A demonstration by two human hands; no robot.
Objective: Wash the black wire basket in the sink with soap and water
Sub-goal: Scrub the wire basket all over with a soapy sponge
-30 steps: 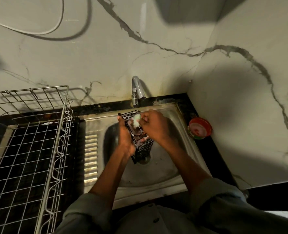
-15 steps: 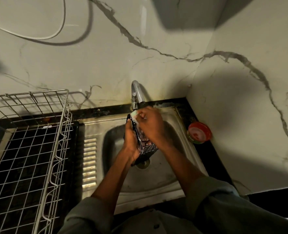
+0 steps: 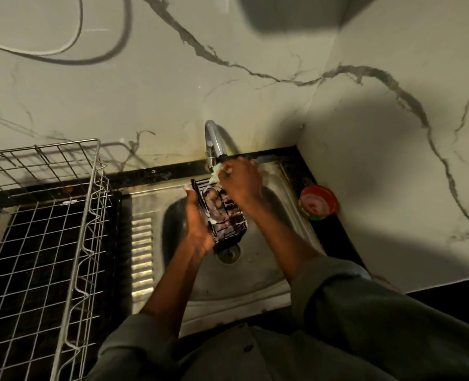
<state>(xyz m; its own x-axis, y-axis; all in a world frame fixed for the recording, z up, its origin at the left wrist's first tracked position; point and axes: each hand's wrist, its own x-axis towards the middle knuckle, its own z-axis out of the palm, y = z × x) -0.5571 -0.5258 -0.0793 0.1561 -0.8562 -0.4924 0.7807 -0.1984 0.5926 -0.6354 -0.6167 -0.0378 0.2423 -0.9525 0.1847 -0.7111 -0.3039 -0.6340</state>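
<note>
Head view: dish rack (image 3: 43,229) beside sink (image 3: 255,284).

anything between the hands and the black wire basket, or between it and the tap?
Nothing visible. The left hand holds the black wire basket directly; the right hand works a soapy scrubber at its top end. The tap spout sits just above, unobstructed, over the sink.

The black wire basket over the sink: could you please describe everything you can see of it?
The black wire basket is a small, narrow box of thin dark wire grid, flecked with white suds. It is tilted above the steel sink, over the drain. The left hand grips its side; the right hand rubs a pale sponge at its upper end.
</note>
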